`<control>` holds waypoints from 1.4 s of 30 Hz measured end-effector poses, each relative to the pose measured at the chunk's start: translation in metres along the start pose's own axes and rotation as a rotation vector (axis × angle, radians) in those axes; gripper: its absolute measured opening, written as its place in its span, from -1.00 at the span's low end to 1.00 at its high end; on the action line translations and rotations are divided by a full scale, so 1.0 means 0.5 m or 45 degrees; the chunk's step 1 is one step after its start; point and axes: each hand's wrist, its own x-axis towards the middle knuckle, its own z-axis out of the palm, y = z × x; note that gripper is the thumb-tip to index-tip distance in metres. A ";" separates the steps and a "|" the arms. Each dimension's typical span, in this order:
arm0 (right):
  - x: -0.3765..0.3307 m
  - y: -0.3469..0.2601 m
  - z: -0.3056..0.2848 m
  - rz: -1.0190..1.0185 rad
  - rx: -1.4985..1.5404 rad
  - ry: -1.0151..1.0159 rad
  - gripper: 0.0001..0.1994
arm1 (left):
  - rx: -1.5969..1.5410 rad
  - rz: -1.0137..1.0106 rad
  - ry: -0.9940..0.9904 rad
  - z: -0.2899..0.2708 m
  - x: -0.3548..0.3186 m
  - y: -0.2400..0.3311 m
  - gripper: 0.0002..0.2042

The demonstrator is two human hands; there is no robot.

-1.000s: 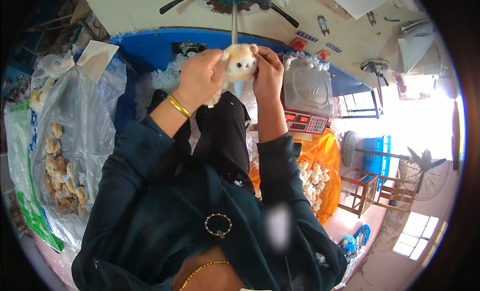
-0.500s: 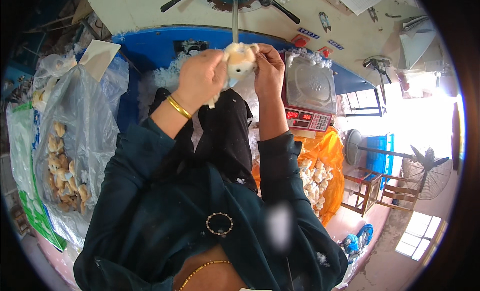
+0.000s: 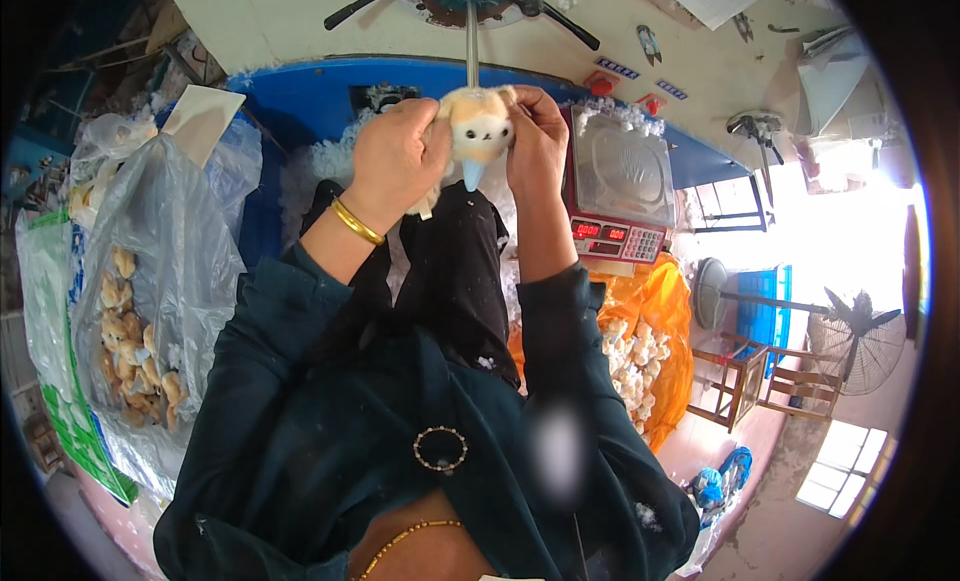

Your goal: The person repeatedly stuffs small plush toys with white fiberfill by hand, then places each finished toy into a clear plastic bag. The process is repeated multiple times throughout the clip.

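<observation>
Between my hands is a small cream and tan plush toy [image 3: 482,129] with dark eyes and a pale blue pointed piece below its face. My left hand [image 3: 397,153] is closed round its left side, and part of its body hangs below the palm. Pinching the head near its right ear is my right hand [image 3: 539,139]. A thin metal tube [image 3: 471,43] comes down from the machine and meets the top of the toy's head; whether it goes inside is hidden.
A scale [image 3: 622,171] with red digits stands right of my hands. Left lies a clear plastic bag [image 3: 165,246] with several tan plush pieces; an orange bag [image 3: 668,331] of pale toys is at right. White fluff litters the blue table edge [image 3: 300,74]. Farther right stands a fan [image 3: 852,346].
The toy's face has turned more toward me, so both eyes and the blue piece now show fully. My hands have shifted only slightly.
</observation>
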 end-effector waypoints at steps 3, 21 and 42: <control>-0.023 -0.007 0.003 -0.057 -0.080 -0.032 -0.95 | 0.028 0.008 -0.006 0.001 0.011 -0.033 -0.87; -0.125 -0.133 -0.190 0.067 -0.775 -0.179 -0.91 | -0.975 -0.676 -0.389 -0.050 -0.042 -0.030 -0.75; -0.210 0.019 0.056 -0.653 -1.229 -0.097 -0.64 | -1.663 -1.303 0.130 -0.021 -0.150 0.081 -0.74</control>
